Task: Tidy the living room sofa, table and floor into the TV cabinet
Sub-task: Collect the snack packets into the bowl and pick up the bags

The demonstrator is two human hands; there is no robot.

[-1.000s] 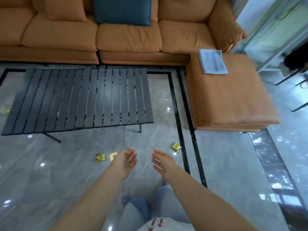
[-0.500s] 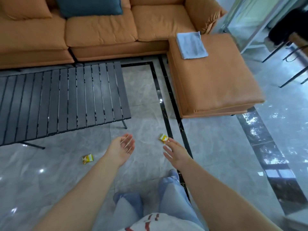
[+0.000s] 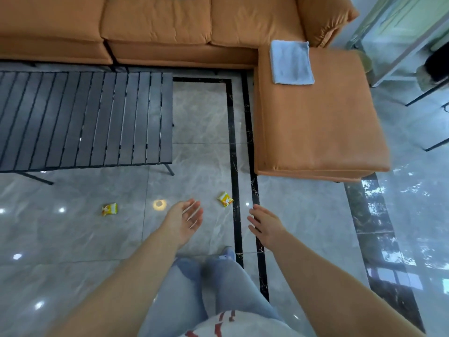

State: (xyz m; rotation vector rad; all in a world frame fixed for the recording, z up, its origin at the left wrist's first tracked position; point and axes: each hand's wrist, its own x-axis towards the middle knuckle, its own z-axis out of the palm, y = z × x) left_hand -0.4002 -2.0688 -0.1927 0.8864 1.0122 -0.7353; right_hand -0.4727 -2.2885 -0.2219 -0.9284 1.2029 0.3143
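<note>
Left grip: the left hand point(image 3: 184, 221) hung over the floor with palm turned up and fingers straight and loose, gripping nothing.
Right grip: the right hand point(image 3: 266, 223) was stretched forward and down, fingers spread and relaxed, also empty.
Change: over the last second the view had swung right and closed in, so the orange fabric corner sofa point(image 3: 155, 23) slid up the frame and its blue cushion was almost cut off, while both hands had drawn apart (they were nearly side by side a second before).
Meaning: the person seemed to be walking toward the litter on the grey marble floor point(image 3: 73, 239), so the floor part of the tidy-up was only starting; nothing had been picked up yet.
Near wrapper: the small yellow crumpled snack wrapper by the black floor stripe point(image 3: 225, 199) lay between the two hands in the view, just beyond the fingertips of both, touching neither.
Far wrapper: a second small yellow snack wrapper point(image 3: 110, 209) lay well left of the left hand, in front of the dark slatted metal counter point(image 3: 85, 117).
Cloth: the folded pale blue cloth point(image 3: 291, 62) rested on the sofa's chaise, well apart from both hands.
Cabinet: the TV cabinet was not in view.
Next, as a guess: a bend down with the right hand looked the shortest way to the near wrapper.
</note>
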